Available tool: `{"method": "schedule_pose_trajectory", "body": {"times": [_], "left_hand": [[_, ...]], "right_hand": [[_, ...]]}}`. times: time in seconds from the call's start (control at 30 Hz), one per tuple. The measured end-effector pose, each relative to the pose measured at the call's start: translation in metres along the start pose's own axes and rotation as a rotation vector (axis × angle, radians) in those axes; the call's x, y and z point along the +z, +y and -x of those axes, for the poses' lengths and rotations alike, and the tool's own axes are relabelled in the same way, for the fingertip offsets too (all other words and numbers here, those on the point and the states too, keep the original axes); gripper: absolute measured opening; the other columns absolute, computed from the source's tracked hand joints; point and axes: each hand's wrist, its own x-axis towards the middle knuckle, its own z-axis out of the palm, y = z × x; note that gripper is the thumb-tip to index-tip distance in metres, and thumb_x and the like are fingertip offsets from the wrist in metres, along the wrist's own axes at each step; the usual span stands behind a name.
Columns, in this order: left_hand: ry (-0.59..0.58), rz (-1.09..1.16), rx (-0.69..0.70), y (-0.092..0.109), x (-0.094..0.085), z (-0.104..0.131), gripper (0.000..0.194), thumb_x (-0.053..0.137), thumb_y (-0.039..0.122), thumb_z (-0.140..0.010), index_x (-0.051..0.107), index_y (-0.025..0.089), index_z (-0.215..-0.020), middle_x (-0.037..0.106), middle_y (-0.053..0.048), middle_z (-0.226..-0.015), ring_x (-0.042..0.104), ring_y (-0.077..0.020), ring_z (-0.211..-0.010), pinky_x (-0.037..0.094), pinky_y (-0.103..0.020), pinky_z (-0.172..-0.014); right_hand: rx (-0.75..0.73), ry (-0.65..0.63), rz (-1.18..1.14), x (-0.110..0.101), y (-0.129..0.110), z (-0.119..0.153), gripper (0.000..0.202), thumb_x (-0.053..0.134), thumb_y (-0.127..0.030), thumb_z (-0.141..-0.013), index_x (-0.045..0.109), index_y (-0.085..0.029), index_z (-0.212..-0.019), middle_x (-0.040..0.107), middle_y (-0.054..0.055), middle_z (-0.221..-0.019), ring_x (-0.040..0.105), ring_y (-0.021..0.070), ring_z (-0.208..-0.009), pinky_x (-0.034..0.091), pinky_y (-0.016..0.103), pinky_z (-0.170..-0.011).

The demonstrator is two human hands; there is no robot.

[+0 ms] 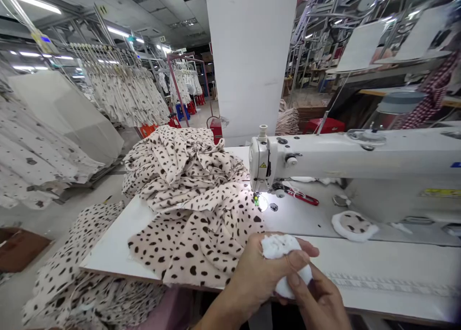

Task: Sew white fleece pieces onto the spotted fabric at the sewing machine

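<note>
Both my hands grip one small white fluffy fabric piece (281,246) in front of the table edge. My left hand (257,267) wraps around its left side, with the thumb laid across it. My right hand (317,291) pinches its lower right part. Just beyond my hands stands a white sewing machine (313,157), its lamp lighting the needle area. Spotted cream fabric (201,224) lies in a large heap left of the needle and reaches close to my left hand. A round white-edged patch with a spotted centre (355,225) rests on the machine bed at right.
Red-handled thread snips (301,195) lie behind the needle. A printed measuring tape (389,283) runs along the front of the table (382,260). More spotted fabric (82,272) hangs below the table's left side. A white pillar (252,56) stands behind, and garments (118,90) hang on racks at left.
</note>
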Motion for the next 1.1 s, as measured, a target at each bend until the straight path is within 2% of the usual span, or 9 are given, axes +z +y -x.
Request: {"method": "schedule_pose_trajectory", "body": {"times": [0.17,0.33,0.47,0.57,0.67,0.77,0.83,0.93,1.1], "left_hand": [[-0.075,0.094,-0.003,-0.005,-0.002,-0.003,0.047,0.081,0.038,-0.072,0.065,0.015,-0.111,0.071,-0.015,-0.114,0.061,-0.0079,-0.054,0.042,-0.01,-0.035],[-0.063,0.239,-0.026,-0.007,-0.011,-0.014,0.04,0.074,0.044,-0.079,0.063,0.011,-0.099,0.074,-0.019,-0.101,0.062,-0.0109,-0.049,0.037,-0.013,-0.033],[-0.107,0.424,-0.164,0.007,-0.021,-0.023,0.022,0.07,0.027,-0.083,0.065,0.008,-0.092,0.075,-0.017,-0.092,0.073,-0.0223,-0.08,0.056,-0.027,-0.068],[-0.123,0.53,-0.246,0.017,-0.026,-0.026,0.012,0.06,0.018,-0.089,0.064,0.006,-0.09,0.074,-0.017,-0.093,0.072,-0.0243,-0.093,0.052,-0.038,-0.09],[-0.103,0.568,-0.275,0.021,-0.026,-0.026,0.014,0.054,0.016,-0.093,0.063,0.005,-0.091,0.073,-0.017,-0.097,0.072,-0.0239,-0.093,0.047,-0.042,-0.098],[-0.103,0.576,-0.273,0.02,-0.024,-0.025,0.011,0.056,0.014,-0.091,0.062,0.005,-0.091,0.073,-0.017,-0.097,0.072,-0.0244,-0.093,0.043,-0.043,-0.103],[-0.104,0.571,-0.262,0.019,-0.023,-0.025,0.009,0.057,0.011,-0.089,0.062,0.005,-0.092,0.073,-0.017,-0.096,0.072,-0.0247,-0.093,0.044,-0.042,-0.102],[-0.094,0.581,-0.256,0.015,-0.02,-0.026,0.009,0.058,0.01,-0.087,0.062,0.005,-0.092,0.073,-0.017,-0.093,0.073,-0.0247,-0.091,0.048,-0.04,-0.097],[-0.026,0.579,-0.205,0.01,-0.014,-0.025,0.01,0.067,0.013,-0.081,0.064,0.005,-0.087,0.073,-0.014,-0.085,0.073,-0.023,-0.081,0.055,-0.034,-0.084]], "right_hand": [[0.07,-0.055,-0.142,-0.001,0.005,-0.001,0.039,0.083,-0.049,-0.065,0.07,-0.018,-0.083,0.06,0.0,-0.059,0.049,0.0099,-0.051,0.044,0.02,-0.047],[0.065,-0.192,0.053,-0.013,0.005,-0.01,0.044,0.076,-0.053,-0.073,0.071,-0.017,-0.099,0.067,0.004,-0.068,0.059,0.015,-0.057,0.052,0.026,-0.056],[0.013,-0.294,0.291,-0.021,-0.011,-0.013,0.043,0.068,-0.057,-0.078,0.073,-0.016,-0.089,0.07,0.007,-0.072,0.064,0.0189,-0.061,0.056,0.03,-0.063],[-0.142,-0.199,0.341,-0.018,-0.023,-0.011,0.033,0.072,-0.052,-0.076,0.072,-0.019,-0.084,0.068,0.004,-0.067,0.063,0.017,-0.058,0.055,0.026,-0.057],[-0.437,-0.138,0.395,-0.017,-0.028,-0.011,0.027,0.073,-0.037,-0.078,0.067,-0.025,-0.102,0.06,-0.003,-0.062,0.057,0.0131,-0.053,0.051,0.024,-0.054],[-0.787,-0.216,0.595,-0.021,-0.027,-0.016,0.034,0.07,-0.023,-0.082,0.065,-0.03,-0.115,0.055,-0.004,-0.066,0.054,0.0113,-0.056,0.05,0.025,-0.059],[-0.93,-0.29,0.7,-0.024,-0.025,-0.02,0.038,0.067,-0.017,-0.084,0.065,-0.032,-0.119,0.055,-0.002,-0.071,0.054,0.0113,-0.06,0.048,0.025,-0.059],[-1.042,-0.323,0.739,-0.025,-0.022,-0.024,0.045,0.066,-0.011,-0.083,0.065,-0.034,-0.122,0.057,0.0,-0.077,0.057,0.0135,-0.069,0.048,0.026,-0.061],[-1.077,-0.239,0.751,-0.022,-0.012,-0.025,0.044,0.067,-0.008,-0.08,0.07,-0.034,-0.116,0.062,0.001,-0.076,0.058,0.0153,-0.07,0.05,0.028,-0.061]]}}
